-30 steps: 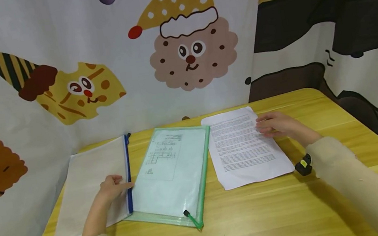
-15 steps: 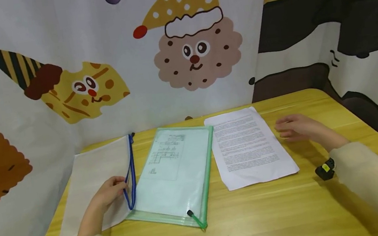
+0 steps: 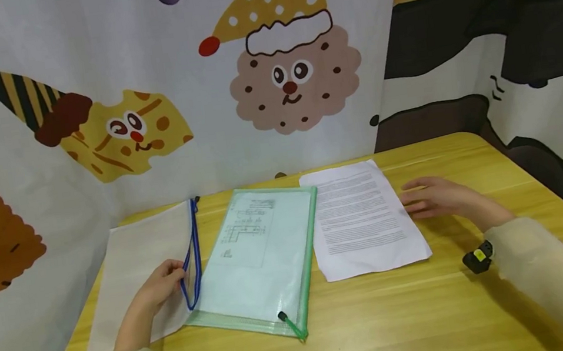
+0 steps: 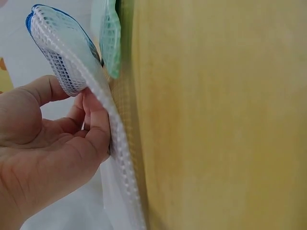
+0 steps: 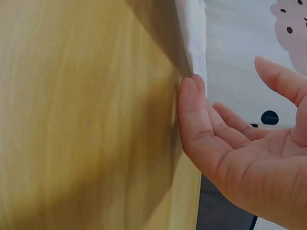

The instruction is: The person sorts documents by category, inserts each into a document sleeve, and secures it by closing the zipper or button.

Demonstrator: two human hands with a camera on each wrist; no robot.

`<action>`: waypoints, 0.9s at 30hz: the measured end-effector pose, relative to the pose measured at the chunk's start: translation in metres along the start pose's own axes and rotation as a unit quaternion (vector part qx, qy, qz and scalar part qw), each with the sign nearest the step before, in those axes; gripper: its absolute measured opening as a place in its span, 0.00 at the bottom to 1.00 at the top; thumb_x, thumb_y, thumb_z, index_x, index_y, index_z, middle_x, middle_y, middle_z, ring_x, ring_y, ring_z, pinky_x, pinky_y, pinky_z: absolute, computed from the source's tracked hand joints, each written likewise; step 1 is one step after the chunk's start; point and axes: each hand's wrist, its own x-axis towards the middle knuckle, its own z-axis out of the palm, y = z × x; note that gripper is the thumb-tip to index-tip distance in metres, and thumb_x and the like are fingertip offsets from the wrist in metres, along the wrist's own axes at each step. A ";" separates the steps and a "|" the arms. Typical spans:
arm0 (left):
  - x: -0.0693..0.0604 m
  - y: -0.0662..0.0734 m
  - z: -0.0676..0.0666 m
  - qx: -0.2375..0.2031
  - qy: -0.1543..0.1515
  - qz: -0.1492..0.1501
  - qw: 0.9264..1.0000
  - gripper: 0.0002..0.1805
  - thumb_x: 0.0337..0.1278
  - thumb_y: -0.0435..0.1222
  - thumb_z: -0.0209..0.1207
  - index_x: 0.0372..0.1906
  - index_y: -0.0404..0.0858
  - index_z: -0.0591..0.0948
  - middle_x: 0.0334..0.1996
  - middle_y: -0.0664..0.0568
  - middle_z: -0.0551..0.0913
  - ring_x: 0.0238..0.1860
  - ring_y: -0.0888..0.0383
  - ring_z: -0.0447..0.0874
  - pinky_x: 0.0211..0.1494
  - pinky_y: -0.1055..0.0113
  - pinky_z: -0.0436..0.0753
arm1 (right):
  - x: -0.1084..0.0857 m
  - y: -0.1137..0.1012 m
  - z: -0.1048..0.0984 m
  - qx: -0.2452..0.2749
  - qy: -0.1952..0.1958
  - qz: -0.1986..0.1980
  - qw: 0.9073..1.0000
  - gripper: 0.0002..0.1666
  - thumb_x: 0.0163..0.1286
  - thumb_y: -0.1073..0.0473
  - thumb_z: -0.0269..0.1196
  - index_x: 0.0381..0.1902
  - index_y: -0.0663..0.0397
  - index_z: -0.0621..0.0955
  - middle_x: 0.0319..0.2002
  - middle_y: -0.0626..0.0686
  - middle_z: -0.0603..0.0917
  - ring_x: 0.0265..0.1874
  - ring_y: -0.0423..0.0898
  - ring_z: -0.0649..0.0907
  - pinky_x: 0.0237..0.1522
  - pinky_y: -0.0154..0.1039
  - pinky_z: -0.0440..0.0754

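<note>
A white mesh zipper pouch [image 3: 127, 261] with a blue zip lies at the left of the table. My left hand [image 3: 154, 288] pinches one layer of it at the zip edge, and the mouth gapes there. In the left wrist view, the thumb and fingers of that hand [image 4: 57, 139] grip the mesh [image 4: 64, 72]. Printed sheets [image 3: 362, 218] lie to the right. My right hand [image 3: 436, 199] is beside their right edge, fingers extended; in the right wrist view its fingertips [image 5: 192, 86] touch the edge of the paper [image 5: 194, 43].
Between the pouch and the sheets lies a green zipper pouch [image 3: 309, 255] with a drawing inside. Its green zip pull [image 3: 293, 326] points toward the front. Behind the wooden table [image 3: 376, 329] hangs a cartoon-printed curtain [image 3: 216, 166].
My left hand has taken hold of the white pouch's zip edge and lifted it, opening the mouth. My right hand drew away from the sheets, then came back; the sheets have shifted slightly left.
</note>
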 end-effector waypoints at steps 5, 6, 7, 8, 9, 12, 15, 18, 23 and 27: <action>0.001 -0.001 0.000 -0.001 -0.008 0.003 1.000 0.19 0.72 0.33 0.44 0.59 0.23 0.63 0.45 0.43 0.71 0.44 0.58 0.69 0.43 0.74 0.74 | 0.002 0.000 0.007 -0.008 -0.007 -0.010 1.000 0.45 0.77 0.51 0.55 0.76 0.73 0.48 0.53 0.52 0.83 0.47 0.38 0.84 0.55 0.41 0.84; 0.002 -0.001 -0.001 -0.003 -0.010 0.006 1.000 0.19 0.72 0.33 0.44 0.59 0.22 0.63 0.45 0.43 0.71 0.44 0.58 0.69 0.43 0.74 0.74 | 0.002 0.000 0.008 -0.010 -0.007 -0.012 1.000 0.45 0.77 0.51 0.55 0.75 0.73 0.49 0.54 0.52 0.83 0.47 0.38 0.84 0.55 0.41 0.84; 0.003 -0.002 -0.001 -0.004 -0.012 0.008 1.000 0.19 0.72 0.33 0.44 0.59 0.22 0.63 0.45 0.43 0.71 0.44 0.59 0.69 0.43 0.74 0.74 | 0.002 -0.001 0.009 -0.012 -0.006 -0.014 1.000 0.44 0.77 0.52 0.55 0.75 0.74 0.50 0.53 0.52 0.83 0.47 0.38 0.84 0.55 0.41 0.84; 0.003 -0.002 -0.001 -0.004 -0.014 0.011 1.000 0.19 0.72 0.33 0.43 0.59 0.22 0.63 0.45 0.43 0.71 0.44 0.59 0.69 0.43 0.74 0.74 | 0.002 -0.001 0.010 -0.012 -0.004 -0.015 1.000 0.44 0.77 0.52 0.56 0.75 0.74 0.51 0.53 0.52 0.83 0.47 0.38 0.84 0.55 0.41 0.85; 0.004 -0.002 -0.001 -0.003 -0.015 0.012 1.000 0.19 0.72 0.33 0.43 0.59 0.22 0.63 0.45 0.44 0.72 0.44 0.59 0.69 0.43 0.74 0.74 | 0.002 -0.002 0.012 -0.008 0.000 -0.015 1.000 0.43 0.77 0.52 0.56 0.74 0.74 0.52 0.52 0.51 0.83 0.46 0.39 0.84 0.54 0.41 0.85; 0.005 -0.002 -0.002 0.002 -0.013 0.017 1.000 0.18 0.73 0.32 0.43 0.57 0.22 0.64 0.45 0.44 0.72 0.43 0.59 0.69 0.43 0.73 0.73 | 0.002 -0.005 0.018 0.002 0.012 -0.018 1.000 0.40 0.76 0.53 0.57 0.73 0.74 0.56 0.48 0.49 0.84 0.43 0.39 0.84 0.51 0.40 0.86; 0.006 -0.001 -0.002 0.003 -0.010 0.023 1.000 0.16 0.73 0.32 0.43 0.56 0.22 0.66 0.44 0.45 0.73 0.43 0.59 0.70 0.43 0.73 0.73 | 0.003 -0.008 0.023 0.004 0.029 -0.030 0.999 0.36 0.75 0.56 0.57 0.71 0.73 0.59 0.46 0.51 0.82 0.38 0.38 0.83 0.45 0.35 0.86; 0.006 0.000 -0.002 -0.001 -0.006 0.025 1.000 0.15 0.73 0.31 0.44 0.55 0.23 0.67 0.43 0.46 0.73 0.42 0.59 0.70 0.43 0.73 0.74 | 0.002 -0.012 0.026 -0.010 0.044 -0.045 0.998 0.34 0.76 0.58 0.56 0.71 0.73 0.60 0.47 0.54 0.80 0.36 0.38 0.82 0.39 0.33 0.85; 0.003 0.000 -0.003 -0.005 0.002 0.029 1.000 0.16 0.71 0.31 0.45 0.55 0.22 0.67 0.42 0.47 0.75 0.41 0.60 0.71 0.42 0.73 0.75 | -0.001 -0.017 0.028 -0.031 0.078 -0.048 0.995 0.32 0.76 0.59 0.55 0.71 0.72 0.61 0.50 0.59 0.79 0.36 0.39 0.82 0.38 0.33 0.85; -0.002 -0.001 0.000 -0.035 -0.002 0.023 0.999 0.16 0.69 0.30 0.48 0.55 0.22 0.68 0.39 0.52 0.75 0.37 0.63 0.73 0.38 0.72 0.79 | -0.005 -0.019 0.028 -0.043 0.096 -0.057 0.993 0.31 0.77 0.59 0.55 0.70 0.70 0.64 0.53 0.62 0.78 0.38 0.39 0.83 0.40 0.34 0.85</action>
